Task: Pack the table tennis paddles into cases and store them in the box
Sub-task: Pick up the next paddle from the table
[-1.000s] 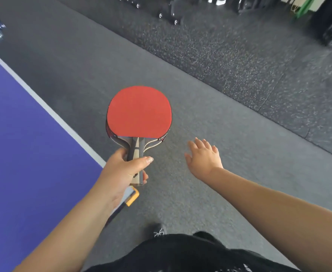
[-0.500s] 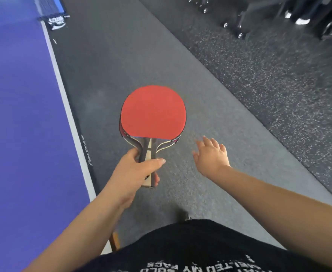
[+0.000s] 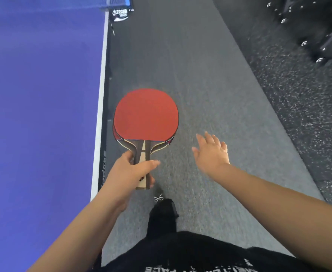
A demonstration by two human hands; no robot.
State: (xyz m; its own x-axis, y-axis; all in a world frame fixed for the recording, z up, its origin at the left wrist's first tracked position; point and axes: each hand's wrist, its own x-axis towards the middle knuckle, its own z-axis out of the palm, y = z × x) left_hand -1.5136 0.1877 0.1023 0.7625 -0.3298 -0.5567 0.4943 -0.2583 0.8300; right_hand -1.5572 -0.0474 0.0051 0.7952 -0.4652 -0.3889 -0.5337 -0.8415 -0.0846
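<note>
Midway along a table's (image 3: 43, 114) right edge, a person's left hand (image 3: 130, 173) grips two stacked paddles (image 3: 146, 114) by their handles, thumb laid across the top and fingers curled beneath; the paddles hang in the air over grey floor (image 3: 190, 65), just right of the table's white edge line and touching nothing but the hand; the top paddle shows its red rubber face upward, and a sliver of the lower paddle peeks out along the left and bottom rim; wooden handle ends jut out below the fist. Right of the paddles, apart from them, the right hand (image 3: 212, 152) is stretched forward, palm down, fingers straight and loosely spread, holding nothing. Blue tabletop fills the left side of the view; its net (image 3: 53, 1) and a black net clamp (image 3: 120, 14) with white lettering sit at the far edge. One dark shoe (image 3: 162, 216) with a white lace stands on the floor beneath the hands; black clothing with white print crosses the bottom of the view. Speckled darker flooring (image 3: 298, 114) runs along the right, with blurred black equipment (image 3: 318, 36) in the far right corner; what it is cannot be told.
</note>
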